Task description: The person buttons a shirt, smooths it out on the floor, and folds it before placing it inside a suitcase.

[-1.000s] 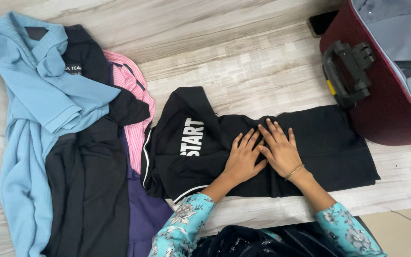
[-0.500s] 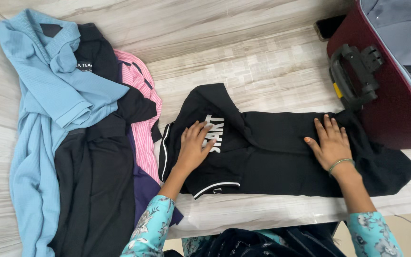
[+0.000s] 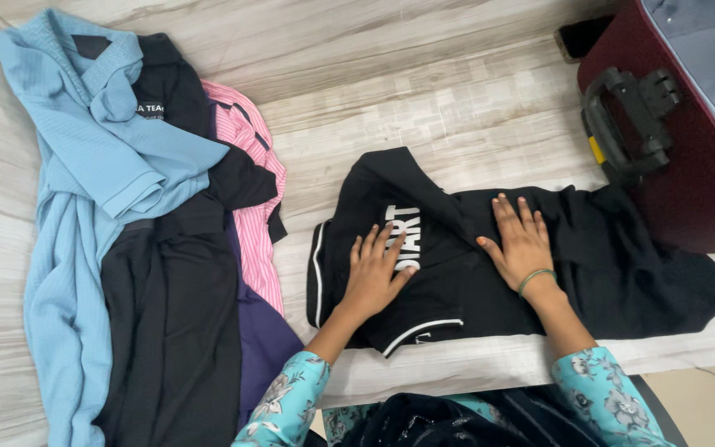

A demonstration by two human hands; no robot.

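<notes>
Your left hand (image 3: 376, 273) lies flat, fingers spread, palm down on the black shirt (image 3: 490, 257), over its white lettering near the white-trimmed sleeve. Your right hand (image 3: 521, 244) is also open and flat, pressing the shirt's middle; a green bangle (image 3: 535, 279) sits at the wrist. Neither hand grips anything. The shirt is spread sideways on the pale wood-grain floor (image 3: 424, 99), its far end just beside a maroon suitcase (image 3: 688, 190) with a black handle (image 3: 631, 124). To your left, well apart from the hands, is a heap of clothes: a light blue shirt (image 3: 76, 165), a dark garment (image 3: 171, 314), a pink striped shirt (image 3: 250, 199).
</notes>
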